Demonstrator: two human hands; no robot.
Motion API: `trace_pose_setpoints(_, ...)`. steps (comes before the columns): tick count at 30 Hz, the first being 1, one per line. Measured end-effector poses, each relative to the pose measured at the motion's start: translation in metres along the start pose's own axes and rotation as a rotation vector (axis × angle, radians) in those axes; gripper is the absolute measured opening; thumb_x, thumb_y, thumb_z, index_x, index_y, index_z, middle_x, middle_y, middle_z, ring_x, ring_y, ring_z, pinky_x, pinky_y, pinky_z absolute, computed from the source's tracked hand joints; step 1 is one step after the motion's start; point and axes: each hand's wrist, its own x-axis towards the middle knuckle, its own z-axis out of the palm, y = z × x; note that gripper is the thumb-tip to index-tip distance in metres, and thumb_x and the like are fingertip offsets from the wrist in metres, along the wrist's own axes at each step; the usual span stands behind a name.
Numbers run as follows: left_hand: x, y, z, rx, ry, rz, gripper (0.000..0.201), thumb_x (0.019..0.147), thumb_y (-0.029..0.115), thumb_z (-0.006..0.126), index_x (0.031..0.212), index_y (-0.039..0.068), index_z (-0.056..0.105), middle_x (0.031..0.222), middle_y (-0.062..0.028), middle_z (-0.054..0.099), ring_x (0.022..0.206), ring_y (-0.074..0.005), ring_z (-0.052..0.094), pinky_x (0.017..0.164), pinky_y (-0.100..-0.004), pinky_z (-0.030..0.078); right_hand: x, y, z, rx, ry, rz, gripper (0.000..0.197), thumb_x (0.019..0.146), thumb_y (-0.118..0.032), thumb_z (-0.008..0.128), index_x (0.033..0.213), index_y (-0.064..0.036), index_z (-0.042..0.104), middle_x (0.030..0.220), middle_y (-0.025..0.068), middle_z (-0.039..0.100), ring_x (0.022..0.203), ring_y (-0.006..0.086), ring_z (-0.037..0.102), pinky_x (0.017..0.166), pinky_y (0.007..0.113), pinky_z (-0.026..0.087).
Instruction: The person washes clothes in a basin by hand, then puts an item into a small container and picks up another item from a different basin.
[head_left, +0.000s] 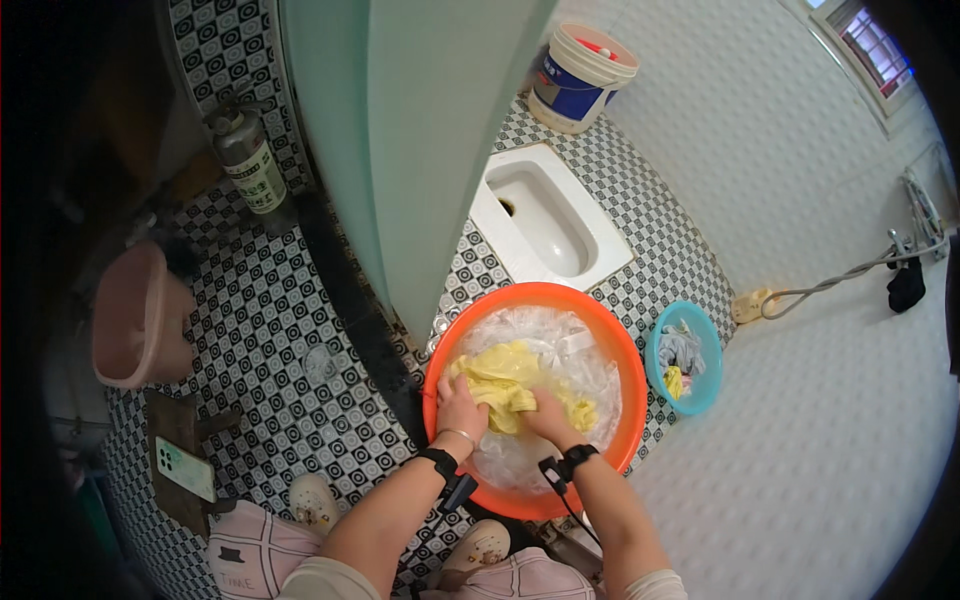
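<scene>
Head: left hand (pixel 462 408), right hand (pixel 547 416) grasping yellow cloth (pixel 498 372) in orange basin (pixel 632 400); blue basin (pixel 711 368), toilet (pixel 552 225) near.

The yellow cloth (pixel 502 368) I hold looks wrinkled, the round orange plastic basin (pixel 632 400) smooth and glossy. I see a shiny, rectangular white ceramic squat toilet (pixel 550 228) and a dimpled white wall (pixel 800 430).

right hand (pixel 545 416) partly hidden, window (pixel 880 52) cut off
</scene>
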Motion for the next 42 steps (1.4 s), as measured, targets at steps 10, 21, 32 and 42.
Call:
trace_pose_setpoints(10,-0.025,0.031,0.005,-0.097,0.192,0.018,0.069,0.07,0.042,0.074,0.115,0.001,0.042,0.117,-0.0214,0.042,0.116,-0.0374,0.038,0.096,-0.0413,0.036,-0.083,-0.073,-0.141,0.497,0.158,-0.082,0.019,0.087,-0.01,0.053,0.102,-0.0026,0.06,0.093,0.003,0.062,0.086,0.0114,0.057,0.076,0.027,0.046)
trace_pose_setpoints(21,0.009,0.047,-0.026,-0.541,-0.306,0.111,0.036,0.079,0.028,0.065,0.102,0.001,0.062,0.091,-0.0172,0.067,0.088,-0.0292,0.064,0.078,-0.0351,0.048,-0.079,-0.043,-0.186,1.073,0.325,0.259,0.033,0.09,-0.022,0.043,0.109,0.0021,0.056,0.098,0.0103,0.061,0.086,0.0201,0.06,0.079,0.03,0.048)
trace_pose_setpoints(32,0.024,0.013,-0.021,-0.017,-0.037,0.043,0.071,0.074,0.025,0.067,0.136,0.011,0.034,0.137,-0.0187,0.034,0.12,-0.0357,0.04,0.095,-0.0415,0.039,-0.037,0.042,-0.067,-0.245,0.505,-0.072,0.077,0.076,-0.045,0.066,0.139,-0.0121,0.036,0.135,0.0288,0.039,0.13,0.0405,0.033,0.106,0.047,0.028)
trace_pose_setpoints(42,0.023,0.005,0.013,0.602,-0.521,0.157,0.083,0.078,0.037,0.064,0.145,0.035,0.016,0.152,-0.0171,0.004,0.138,-0.0414,0.008,0.106,-0.0567,0.021,-0.006,0.032,-0.002,-0.376,-0.201,-0.004,0.073,0.074,-0.064,0.057,0.136,-0.0284,0.043,0.142,0.0041,0.041,0.14,0.0375,0.008,0.103,0.068,-0.002)
